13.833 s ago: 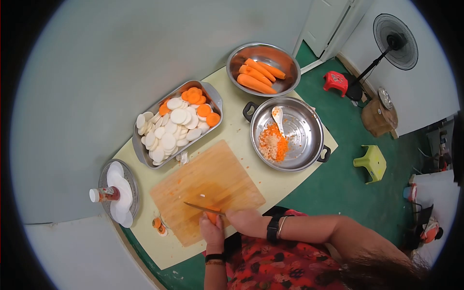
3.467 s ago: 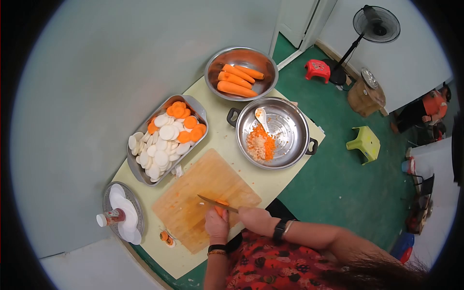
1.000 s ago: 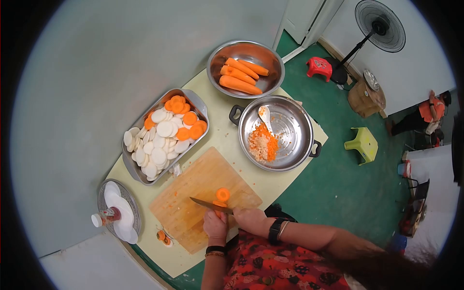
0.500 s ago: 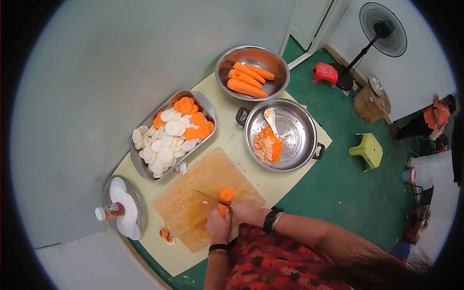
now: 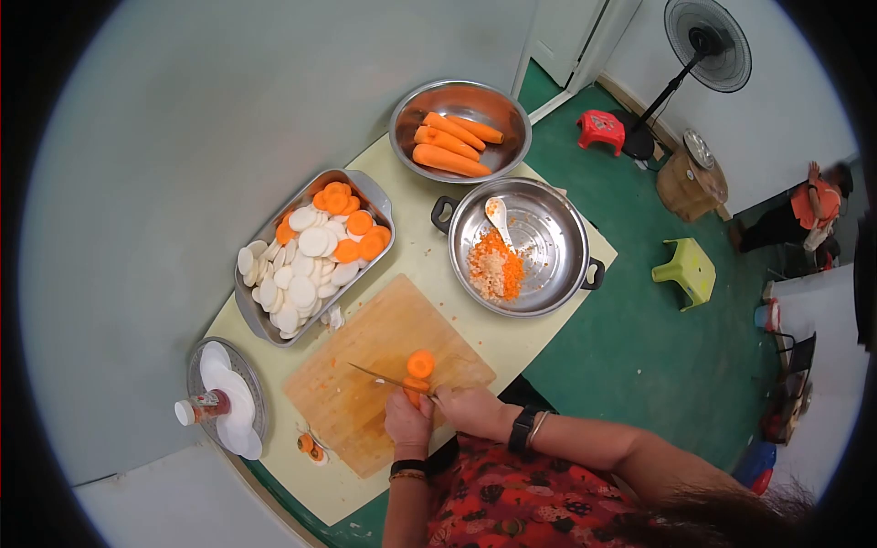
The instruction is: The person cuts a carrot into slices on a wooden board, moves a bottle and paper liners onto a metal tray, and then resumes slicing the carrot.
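On the wooden cutting board (image 5: 352,333), my left hand (image 5: 407,422) grips a carrot piece (image 5: 417,391) close to its cut end. The knife (image 5: 373,374) is in my right hand (image 5: 470,411), fingers closed round the handle, its blade pointing left across the carrot. Round carrot slices (image 5: 421,363) lie just beyond the blade, partly overlapping. Whether the edge is inside the carrot cannot be made out. Carrot end pieces (image 5: 311,445) rest at the board's lower left edge.
A tray (image 5: 377,194) of white and orange slices stands upper left. Behind are a bowl (image 5: 523,137) of whole carrots and a two-handled pan (image 5: 557,237) with chopped bits and a spoon. A plate (image 5: 195,376) holds a bottle (image 5: 203,406). A person (image 5: 816,205) stands far right.
The whole view has shifted slightly. More of the knife blade now shows over the carrot, and a cut slice by the blade is more visible. Both hands keep their grip.
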